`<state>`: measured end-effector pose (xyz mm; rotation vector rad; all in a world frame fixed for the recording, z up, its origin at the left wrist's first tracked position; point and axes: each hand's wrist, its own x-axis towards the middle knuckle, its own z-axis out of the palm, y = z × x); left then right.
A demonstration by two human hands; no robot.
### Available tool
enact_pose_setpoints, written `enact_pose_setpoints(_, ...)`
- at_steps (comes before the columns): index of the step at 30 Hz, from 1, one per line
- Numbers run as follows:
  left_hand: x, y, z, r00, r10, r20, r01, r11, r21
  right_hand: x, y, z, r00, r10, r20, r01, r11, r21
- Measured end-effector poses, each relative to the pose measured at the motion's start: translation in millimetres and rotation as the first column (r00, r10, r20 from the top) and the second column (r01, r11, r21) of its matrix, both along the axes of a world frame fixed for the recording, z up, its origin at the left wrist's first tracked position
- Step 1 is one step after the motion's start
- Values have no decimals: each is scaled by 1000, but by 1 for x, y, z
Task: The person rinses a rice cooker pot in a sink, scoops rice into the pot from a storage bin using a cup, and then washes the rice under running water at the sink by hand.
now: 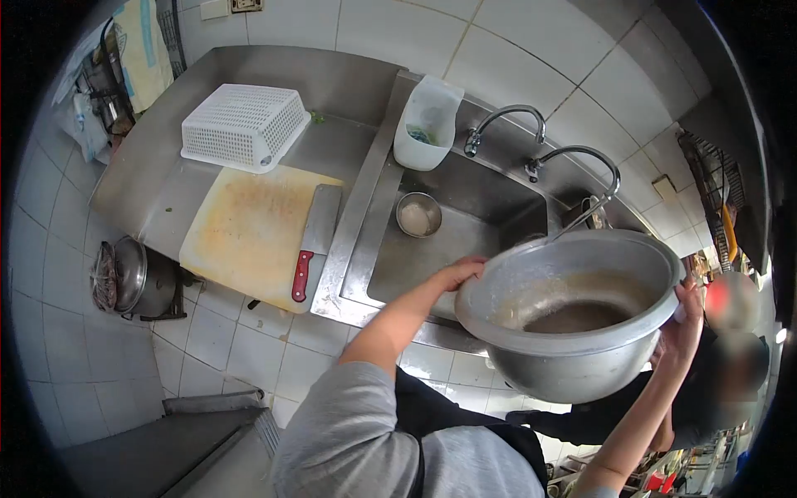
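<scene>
A large round metal basin point(569, 369) hangs tilted over the front right of the sink point(477, 187). Gripping its left rim is my left hand point(466, 270), fingers mostly hidden behind the edge. My right hand point(684, 322) holds the opposite rim from the right. The basin's inside looks wet and brownish toward the bottom; whether liquid stands in it I cannot tell. Behind the basin, a curved tap point(615, 176) reaches down toward its back rim. A small metal bowl point(401, 212) with something pale inside rests on the sink floor.
Left of the sink lie a cutting board point(241, 224) and a red-handled cleaver point(320, 228). An upturned white basket point(241, 120) sits behind them. A cut white jug point(433, 108) and another tap point(529, 109) stand at the back. Another person point(706, 390) is close on the right.
</scene>
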<state>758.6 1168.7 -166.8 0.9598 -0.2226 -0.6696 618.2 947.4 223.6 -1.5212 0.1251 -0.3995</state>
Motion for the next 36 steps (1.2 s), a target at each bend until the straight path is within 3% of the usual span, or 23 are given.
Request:
enact_pose_setpoints(2,4,-29,-16,994,-57,-93,61,997,46,9,11,9,999,20,-36,-24,995,-98)
enact_pose_setpoints(4,14,-58,-34,998,-7,56,-5,980,201,21,11,12,997,53,-61,-61,988,-145)
enact_pose_setpoints(5,20,-72,-41,991,9,132,-45,961,274,26,18,12,997,-11,-70,1,988,-152)
enact_pose_setpoints(8,30,-95,-48,995,97,39,-104,929,355,37,33,14,996,-59,-72,43,979,-201)
enact_pose_setpoints(12,39,-110,-58,992,67,110,-116,842,527,53,36,9,996,-45,-78,27,974,-223)
enact_pose_setpoints(18,34,-121,-40,985,103,-136,-43,922,385,81,66,8,978,-29,-206,-33,956,-292)
enact_pose_setpoints(20,36,-176,-116,987,137,-78,-90,894,439,90,69,5,976,-25,-217,-43,952,-304)
enact_pose_setpoints(21,36,-179,-116,987,153,-47,-114,878,465,92,70,7,965,-39,-259,-42,953,-301)
enact_pose_setpoints(24,24,-172,-107,991,103,92,-122,963,242,95,68,10,944,-75,-322,-28,952,-306)
enact_pose_setpoints(26,24,-172,-98,996,39,-80,-22,977,213,89,61,8,956,-96,-278,-4,940,-340)
enact_pose_setpoints(28,25,-171,-89,982,-9,-188,44,982,181,65,25,16,948,-183,-262,74,923,-378)
enact_pose_setpoints(30,28,-163,-83,971,-25,-239,66,984,166,31,-14,20,916,-376,-143,261,826,-499)
enact_pose_setpoints(33,36,-161,-77,996,-92,16,86,970,229,-36,-72,24,816,-577,31,504,684,-527)
enact_pose_setpoints(36,50,-147,-75,947,-321,2,320,946,-49,-106,-115,28,699,-698,157,653,534,-537)
